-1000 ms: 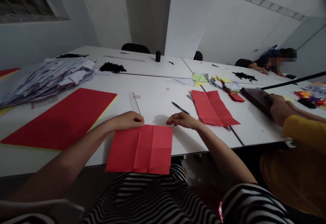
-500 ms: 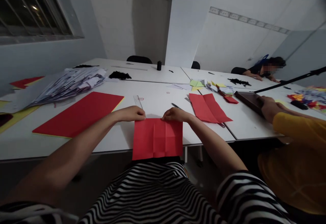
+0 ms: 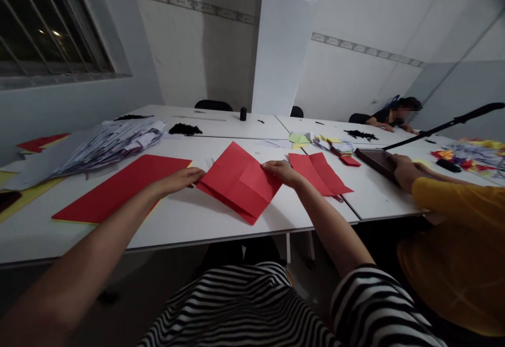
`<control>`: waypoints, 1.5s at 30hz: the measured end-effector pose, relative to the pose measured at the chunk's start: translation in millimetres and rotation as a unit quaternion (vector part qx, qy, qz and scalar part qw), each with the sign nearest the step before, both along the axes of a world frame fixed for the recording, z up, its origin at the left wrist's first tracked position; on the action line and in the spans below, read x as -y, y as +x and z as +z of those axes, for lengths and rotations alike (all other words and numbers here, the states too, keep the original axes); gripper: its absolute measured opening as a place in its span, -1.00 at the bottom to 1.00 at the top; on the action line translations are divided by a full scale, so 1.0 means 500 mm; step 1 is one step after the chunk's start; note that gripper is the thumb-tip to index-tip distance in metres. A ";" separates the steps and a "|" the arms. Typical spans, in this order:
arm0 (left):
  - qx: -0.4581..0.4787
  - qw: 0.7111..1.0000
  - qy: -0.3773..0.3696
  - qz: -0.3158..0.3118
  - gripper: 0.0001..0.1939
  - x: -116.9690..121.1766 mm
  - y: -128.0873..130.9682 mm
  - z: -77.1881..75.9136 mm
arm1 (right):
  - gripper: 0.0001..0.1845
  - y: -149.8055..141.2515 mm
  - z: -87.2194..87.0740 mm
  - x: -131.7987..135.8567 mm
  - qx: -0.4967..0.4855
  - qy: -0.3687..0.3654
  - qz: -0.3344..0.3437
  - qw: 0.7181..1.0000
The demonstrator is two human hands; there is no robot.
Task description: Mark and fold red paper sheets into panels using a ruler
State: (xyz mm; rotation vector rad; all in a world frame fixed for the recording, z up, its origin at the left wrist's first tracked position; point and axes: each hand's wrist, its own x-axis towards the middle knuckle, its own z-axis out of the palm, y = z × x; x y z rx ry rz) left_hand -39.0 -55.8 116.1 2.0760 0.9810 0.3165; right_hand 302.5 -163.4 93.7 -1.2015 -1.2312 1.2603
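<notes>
A creased sheet of red paper (image 3: 241, 181) is held up at a slant above the front of the table, one corner pointing down towards me. My left hand (image 3: 182, 180) pinches its left corner. On the opposite side, my right hand (image 3: 281, 172) grips the right corner between thumb and fingers. Fold lines cross the sheet, and its lower left edge looks doubled. To the right of my right hand lies another red sheet (image 3: 319, 173) with a fold down its middle. Left of the held paper, a stack of large red sheets (image 3: 122, 186) with yellow beneath rests under my left forearm.
A heap of white paper strips (image 3: 110, 144) lies at the left. Black tangled piles (image 3: 185, 129) and a black cylinder (image 3: 243, 113) stand farther back. On the right, a co-worker in a yellow sleeve (image 3: 453, 194) handles a paper cutter (image 3: 373, 161) with a long raised arm. Another person (image 3: 394, 115) leans at the far end.
The red paper has risen from over the table's edge and turned to a diamond angle. My left hand has moved left to its corner; my right hand has shifted slightly right.
</notes>
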 end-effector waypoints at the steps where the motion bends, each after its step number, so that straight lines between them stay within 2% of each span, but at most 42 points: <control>1: 0.068 0.996 -0.049 0.018 -0.49 0.003 0.005 -0.004 | -0.59 -0.006 -0.006 -0.006 -0.022 0.004 -0.014 1.000; 4: 0.242 0.943 -0.225 0.025 -0.40 0.010 0.023 -0.016 | -0.56 -0.028 -0.027 -0.027 -0.057 0.023 -0.038 0.997; 5: 0.283 0.923 -0.261 0.017 -0.37 0.011 0.030 -0.020 | -0.56 -0.035 -0.034 -0.035 -0.070 0.028 -0.045 0.996; 6: 0.300 0.916 -0.267 0.011 -0.34 0.012 0.039 -0.026 | -0.56 -0.041 -0.042 -0.042 -0.082 0.031 -0.051 0.995; 9: 0.308 0.913 -0.268 0.007 -0.43 0.007 0.069 -0.045 | -0.55 -0.058 -0.064 -0.065 -0.118 0.031 -0.060 0.991; 12: 0.326 0.905 -0.272 0.033 -0.51 -0.007 0.103 -0.069 | -0.56 -0.067 -0.087 -0.086 -0.150 0.022 -0.069 0.986; 16: 0.347 0.894 -0.275 0.061 -0.49 -0.037 0.135 -0.093 | -0.55 -0.067 -0.110 -0.112 -0.166 0.019 -0.087 0.982; 20: 0.351 0.883 -0.293 0.109 -0.49 -0.065 0.149 -0.105 | -0.49 -0.066 -0.122 -0.133 -0.164 0.031 -0.111 0.980; 23: 0.350 0.881 -0.288 0.138 -0.56 -0.079 0.157 -0.110 | -0.40 -0.067 -0.127 -0.146 -0.129 0.033 -0.163 0.978; 27: 0.348 0.883 -0.279 0.150 -0.57 -0.093 0.165 -0.116 | -0.36 -0.066 -0.122 -0.159 -0.021 0.091 -0.225 0.970; 29: 0.348 0.883 -0.273 0.156 -0.57 -0.098 0.169 -0.120 | -0.39 -0.063 -0.116 -0.165 -0.008 0.099 -0.213 0.972; 35: 0.336 0.885 -0.265 0.186 -0.61 -0.089 0.185 -0.132 | -0.53 -0.061 -0.114 -0.176 -0.078 0.025 -0.150 0.985; 38: 0.337 0.892 -0.223 0.202 -0.51 -0.087 0.191 -0.139 | -0.53 -0.060 -0.126 -0.173 -0.106 -0.001 -0.140 0.984; 40: 0.336 0.901 -0.124 0.244 -0.44 -0.092 0.188 -0.144 | -0.54 -0.058 -0.134 -0.167 -0.120 -0.010 -0.148 0.982; 43: 0.307 0.898 0.054 0.312 -0.42 -0.103 0.172 -0.151 | -0.55 -0.055 -0.141 -0.158 -0.149 -0.017 -0.167 0.975; 45: 0.269 0.914 0.085 0.293 -0.54 -0.106 0.161 -0.153 | -0.57 -0.055 -0.143 -0.154 -0.161 -0.025 -0.168 0.972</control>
